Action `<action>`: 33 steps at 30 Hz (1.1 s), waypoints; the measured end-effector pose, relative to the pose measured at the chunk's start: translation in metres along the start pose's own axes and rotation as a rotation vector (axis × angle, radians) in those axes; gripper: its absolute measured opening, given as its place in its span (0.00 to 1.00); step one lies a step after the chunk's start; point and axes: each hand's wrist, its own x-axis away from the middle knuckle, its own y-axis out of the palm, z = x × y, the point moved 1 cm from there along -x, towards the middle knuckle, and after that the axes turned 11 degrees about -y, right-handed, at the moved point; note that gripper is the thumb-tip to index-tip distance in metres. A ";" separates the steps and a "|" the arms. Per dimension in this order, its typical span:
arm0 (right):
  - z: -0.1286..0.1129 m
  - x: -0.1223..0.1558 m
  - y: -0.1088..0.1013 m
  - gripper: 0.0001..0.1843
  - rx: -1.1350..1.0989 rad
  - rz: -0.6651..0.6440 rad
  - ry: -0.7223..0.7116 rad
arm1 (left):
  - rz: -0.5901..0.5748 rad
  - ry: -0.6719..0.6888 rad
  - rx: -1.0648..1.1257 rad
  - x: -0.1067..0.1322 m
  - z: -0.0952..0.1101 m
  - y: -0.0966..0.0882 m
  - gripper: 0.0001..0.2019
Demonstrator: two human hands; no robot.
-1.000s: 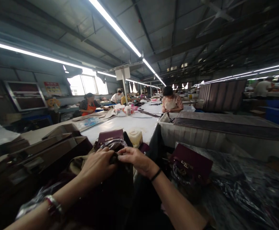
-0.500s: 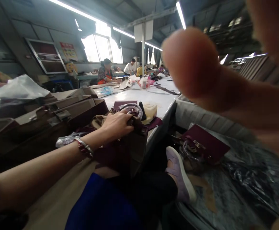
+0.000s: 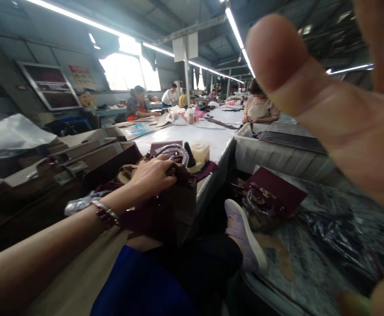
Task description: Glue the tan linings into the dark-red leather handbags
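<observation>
And here we are, left hand [image 3: 155, 175] clamped on the top of the burgundy handbag [image 3: 146, 220], which sits right below it beside the white table [image 3: 165, 134], our right hand [image 3: 353, 118] well apart, fingers spread.

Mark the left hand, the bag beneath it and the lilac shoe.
Left hand [image 3: 154, 175]: head view, on the back of the hand.
Bag [image 3: 162, 217]: head view, on its near maroon panel.
Lilac shoe [image 3: 245, 239]: head view, on its upper.
</observation>
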 end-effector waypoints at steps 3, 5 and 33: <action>-0.014 -0.011 -0.030 0.35 -0.118 -0.188 0.164 | 0.057 0.007 -0.005 -0.001 -0.006 0.005 0.18; 0.004 0.017 -0.038 0.34 -0.325 -0.316 0.391 | 0.075 -0.003 -0.020 -0.005 -0.009 0.011 0.21; 0.067 0.167 0.119 0.06 0.315 -0.769 0.423 | 0.063 -0.022 -0.252 -0.047 0.015 0.002 0.19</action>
